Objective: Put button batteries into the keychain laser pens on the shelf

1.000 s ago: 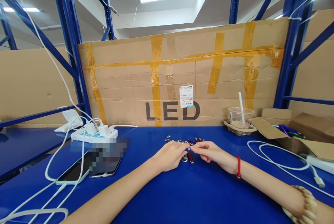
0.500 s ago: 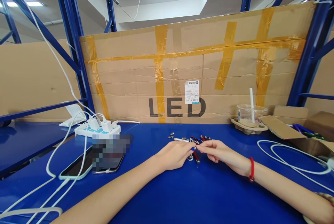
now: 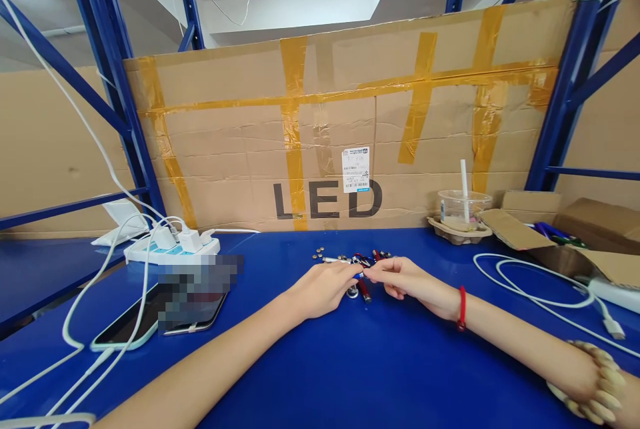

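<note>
My left hand (image 3: 327, 287) and my right hand (image 3: 403, 279) meet at the fingertips over the table, both with fingers pinched. A small blue and silver piece (image 3: 359, 276) shows between the fingertips; its kind is not clear. Just below lie a dark red cylinder (image 3: 365, 291) and a metal ring (image 3: 353, 292), close to the hands. Behind the fingers are a slim silver-white stick (image 3: 334, 260), a dark red piece (image 3: 377, 255) and several tiny round metal discs (image 3: 319, 253). My hands partly cover this group.
The blue table (image 3: 320, 375) ends at a tall cardboard sheet (image 3: 225, 149). At left are a power strip (image 3: 173, 251), white cables and two phones (image 3: 133, 315), one partly blurred out. At right stand a plastic cup (image 3: 457, 209), an open carton (image 3: 550, 252) and a coiled cable (image 3: 520, 292).
The whole view has shifted, so everything appears slightly further left and higher. My hands keep the same pinch together over the small parts.
</note>
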`<move>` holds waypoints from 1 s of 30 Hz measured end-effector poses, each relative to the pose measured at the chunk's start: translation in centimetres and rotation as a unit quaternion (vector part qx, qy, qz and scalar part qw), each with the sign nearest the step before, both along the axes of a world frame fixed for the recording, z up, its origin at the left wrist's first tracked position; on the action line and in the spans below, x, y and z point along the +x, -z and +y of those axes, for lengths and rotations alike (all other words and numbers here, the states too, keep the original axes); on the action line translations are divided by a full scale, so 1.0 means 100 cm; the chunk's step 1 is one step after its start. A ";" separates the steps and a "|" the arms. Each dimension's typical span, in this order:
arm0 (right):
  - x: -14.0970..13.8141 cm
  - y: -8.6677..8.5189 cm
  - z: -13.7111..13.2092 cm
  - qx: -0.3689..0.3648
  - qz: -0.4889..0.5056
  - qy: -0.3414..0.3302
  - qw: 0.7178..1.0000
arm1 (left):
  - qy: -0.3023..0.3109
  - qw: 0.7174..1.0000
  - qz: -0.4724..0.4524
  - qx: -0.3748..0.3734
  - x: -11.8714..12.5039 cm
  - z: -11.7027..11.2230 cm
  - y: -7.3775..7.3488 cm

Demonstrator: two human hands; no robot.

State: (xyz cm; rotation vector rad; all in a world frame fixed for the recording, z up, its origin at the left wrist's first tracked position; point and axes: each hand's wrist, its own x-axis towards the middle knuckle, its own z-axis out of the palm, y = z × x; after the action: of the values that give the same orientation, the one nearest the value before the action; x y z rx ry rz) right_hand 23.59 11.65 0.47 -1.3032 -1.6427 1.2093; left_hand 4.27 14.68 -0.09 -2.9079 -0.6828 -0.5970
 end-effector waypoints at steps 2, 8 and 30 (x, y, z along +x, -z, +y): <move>0.000 0.001 0.000 0.007 -0.003 0.006 1.000 | -0.003 1.000 0.004 -0.002 0.000 0.000 0.000; -0.004 0.003 -0.002 0.089 -0.072 0.046 0.992 | -0.009 1.000 0.009 0.009 0.000 0.001 0.000; 0.000 0.001 -0.007 0.361 -0.050 0.010 0.931 | -0.001 0.998 -0.041 0.054 -0.002 -0.002 0.000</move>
State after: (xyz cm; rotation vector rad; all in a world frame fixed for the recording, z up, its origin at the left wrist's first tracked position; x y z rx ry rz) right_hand 23.57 10.98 0.32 -0.9047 -1.8828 0.4328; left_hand 4.11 14.51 -0.10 -2.7951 -0.6423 -0.7324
